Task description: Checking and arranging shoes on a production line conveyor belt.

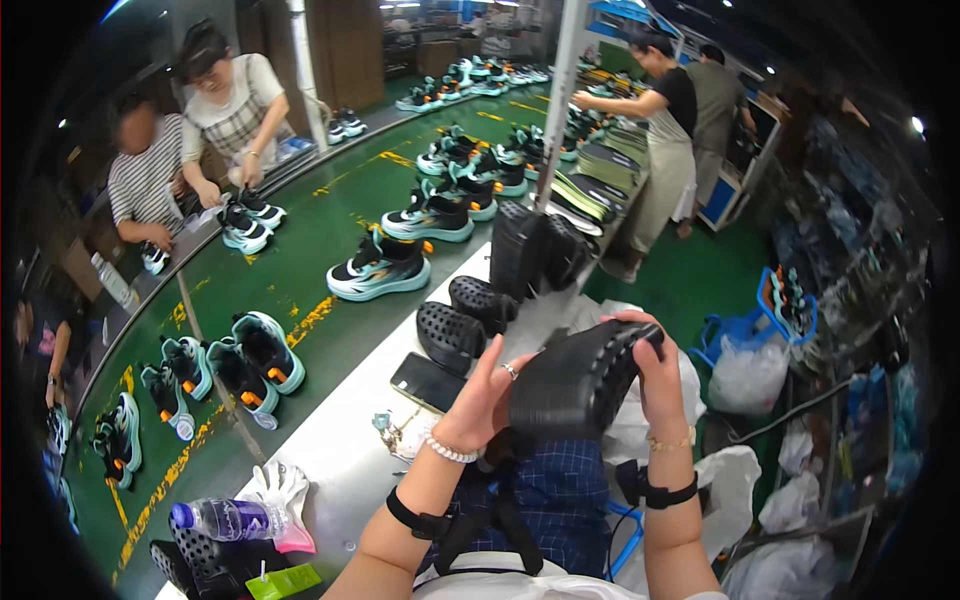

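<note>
- The left hand [483,395] is closed against the near side of a black perforated clog [575,380], fingers bent over its edge, a ring on one finger and a pearl bracelet at the wrist.
- The right hand [655,375] grips the far end of the same clog, fingers curled over its top rim, so both hands hold it up off the desk [340,450], above the person's lap and just past the desk's near edge.
- Each forearm wears a black strap near the wrist; the right one also has a thin gold bracelet.
- On the white desk, just beyond the held clog, lie two more black clogs [465,320] side by side, with a dark phone [427,381] flat beside them.
- Further along the desk's right edge stands a stack of black clogs [535,250].
- At the desk's near left corner lie a water bottle [225,519] with a purple cap, a white glove [283,490] and a green box [284,581].
- Left of the desk runs a green conveyor belt [320,240] carrying black and teal sneakers [380,265] in pairs.
- Across the belt two people [200,120] handle sneakers; at its far end another person [670,120] in an apron reaches over it.
- Right of the person, on the green floor, a blue basket [785,305] holds white bags.
</note>
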### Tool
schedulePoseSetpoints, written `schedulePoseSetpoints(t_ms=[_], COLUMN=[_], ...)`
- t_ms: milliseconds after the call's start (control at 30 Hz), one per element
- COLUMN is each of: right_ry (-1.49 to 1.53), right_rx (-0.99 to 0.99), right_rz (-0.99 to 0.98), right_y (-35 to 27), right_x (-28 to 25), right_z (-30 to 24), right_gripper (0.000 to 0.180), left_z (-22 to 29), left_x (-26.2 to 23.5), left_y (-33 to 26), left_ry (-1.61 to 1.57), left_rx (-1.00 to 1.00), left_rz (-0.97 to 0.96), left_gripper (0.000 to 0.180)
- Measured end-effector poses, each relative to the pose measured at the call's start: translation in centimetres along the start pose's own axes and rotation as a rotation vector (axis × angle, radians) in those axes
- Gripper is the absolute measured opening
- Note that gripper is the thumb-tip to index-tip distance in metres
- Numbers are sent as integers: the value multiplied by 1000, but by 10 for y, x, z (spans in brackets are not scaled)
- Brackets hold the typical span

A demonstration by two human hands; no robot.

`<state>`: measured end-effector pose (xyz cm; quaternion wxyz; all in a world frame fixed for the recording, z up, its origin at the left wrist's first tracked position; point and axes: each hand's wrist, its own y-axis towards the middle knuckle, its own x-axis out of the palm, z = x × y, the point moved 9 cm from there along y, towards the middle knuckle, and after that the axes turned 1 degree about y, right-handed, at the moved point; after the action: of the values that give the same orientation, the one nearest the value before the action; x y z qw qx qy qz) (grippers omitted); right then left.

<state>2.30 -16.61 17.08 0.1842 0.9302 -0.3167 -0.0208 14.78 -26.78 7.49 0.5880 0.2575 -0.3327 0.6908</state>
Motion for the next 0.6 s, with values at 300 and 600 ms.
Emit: schedulePoseSetpoints(t_ms=[300, 600], right_ry=[-508, -737], right_rx=[-167, -158], right_rz=[242, 47], right_y=[87, 112], right_x=[65, 122], right_z=[15, 126], right_gripper=[36, 46], left_z=[111, 84], left_x=[-75, -214], left_y=[-8, 36], left_ry=[474, 274], left_rx=[382, 677], left_rz=[353, 778], left_gripper=[59, 61])
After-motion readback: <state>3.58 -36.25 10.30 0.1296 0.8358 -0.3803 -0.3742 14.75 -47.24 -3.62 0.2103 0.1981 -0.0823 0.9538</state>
